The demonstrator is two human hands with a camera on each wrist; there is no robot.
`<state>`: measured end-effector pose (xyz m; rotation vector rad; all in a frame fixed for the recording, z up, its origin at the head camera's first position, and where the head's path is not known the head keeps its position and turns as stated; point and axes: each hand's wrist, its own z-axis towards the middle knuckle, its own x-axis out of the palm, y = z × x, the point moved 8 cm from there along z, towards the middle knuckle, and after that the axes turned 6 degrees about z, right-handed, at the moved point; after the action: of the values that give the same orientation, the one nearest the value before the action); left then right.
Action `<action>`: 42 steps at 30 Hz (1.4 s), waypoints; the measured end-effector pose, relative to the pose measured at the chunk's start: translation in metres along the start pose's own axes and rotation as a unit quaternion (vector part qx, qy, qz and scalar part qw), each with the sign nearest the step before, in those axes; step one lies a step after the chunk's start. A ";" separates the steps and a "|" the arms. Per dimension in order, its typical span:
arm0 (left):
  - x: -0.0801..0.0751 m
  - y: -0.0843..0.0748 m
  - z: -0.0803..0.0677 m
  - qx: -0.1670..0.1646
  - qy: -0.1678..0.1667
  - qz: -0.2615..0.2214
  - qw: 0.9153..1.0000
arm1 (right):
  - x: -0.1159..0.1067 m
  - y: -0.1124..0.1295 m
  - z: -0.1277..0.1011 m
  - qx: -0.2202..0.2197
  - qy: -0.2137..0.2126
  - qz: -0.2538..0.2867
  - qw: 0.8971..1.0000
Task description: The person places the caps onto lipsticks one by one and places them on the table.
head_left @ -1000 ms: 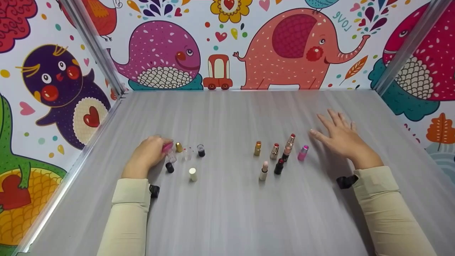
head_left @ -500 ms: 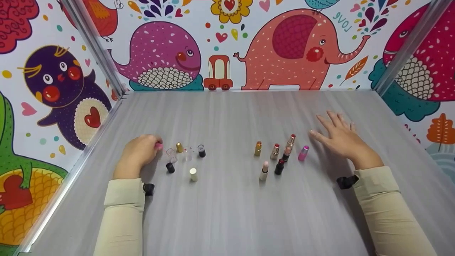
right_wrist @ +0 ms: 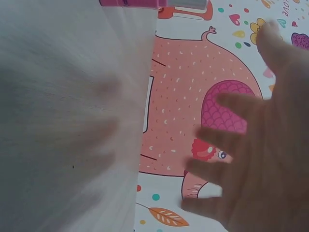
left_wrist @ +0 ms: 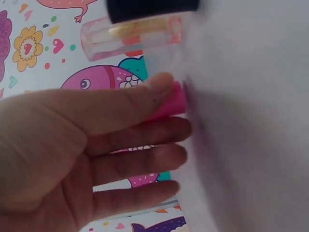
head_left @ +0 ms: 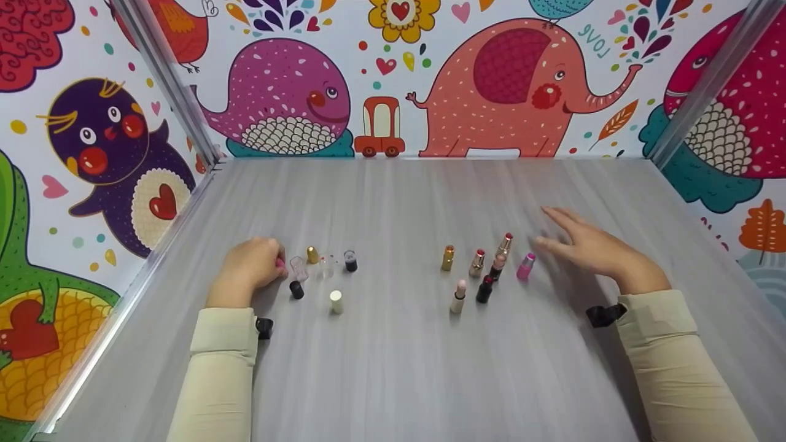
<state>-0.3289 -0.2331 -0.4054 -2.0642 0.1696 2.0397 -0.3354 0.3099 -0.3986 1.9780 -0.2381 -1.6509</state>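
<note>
My left hand (head_left: pixel 249 265) pinches a pink lipstick cap (left_wrist: pixel 177 100) between thumb and index finger, low at the tabletop; its other fingers are stretched out. Right beside it stand a clear cap (head_left: pixel 298 268), a black cap (head_left: pixel 296 290) and a gold cap (head_left: pixel 312 255). My right hand (head_left: pixel 592 245) hovers with loosely straight fingers and holds nothing. Closest to it is an uncapped pink lipstick (head_left: pixel 525 267), standing upright to the left of the thumb. In the right wrist view that pink lipstick (right_wrist: pixel 133 2) shows only at the top edge.
Another clear cap (head_left: pixel 326 266), a clear-and-black cap (head_left: pixel 350 261) and a cream cap (head_left: pixel 336 301) stand in the left group. Several uncapped lipsticks, among them a gold one (head_left: pixel 448 258), a black one (head_left: pixel 484 290) and a cream one (head_left: pixel 458 297), stand right of centre. Patterned walls (head_left: pixel 381 73) enclose the table.
My left hand moved left with the pink cap, away from the clear cap, then slightly back right and down. My right hand has tilted, its fingers closer together in the head view.
</note>
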 end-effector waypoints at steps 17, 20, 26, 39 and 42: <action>0.004 -0.001 0.001 -0.007 0.002 -0.001 1.000 | 0.043 0.007 0.015 -0.107 0.082 0.076 0.988; 0.003 -0.001 0.001 -0.007 0.001 -0.005 1.000 | 0.046 0.007 0.017 -0.105 0.082 0.088 0.987; 0.003 0.001 0.002 -0.007 0.004 -0.011 1.000 | 0.047 0.007 0.017 -0.106 0.072 0.090 0.988; -0.036 0.025 -0.018 -0.043 -0.014 -0.038 0.998 | 0.017 0.001 0.008 -0.084 0.042 0.073 0.993; -0.050 0.028 -0.024 -0.047 -0.033 -0.049 0.997 | 0.010 -0.003 0.006 -0.065 0.032 0.064 0.995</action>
<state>-0.3140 -0.2699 -0.3580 -2.0114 -0.0397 2.0902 -0.3390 0.3062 -0.4092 1.8758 -0.2228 -1.4813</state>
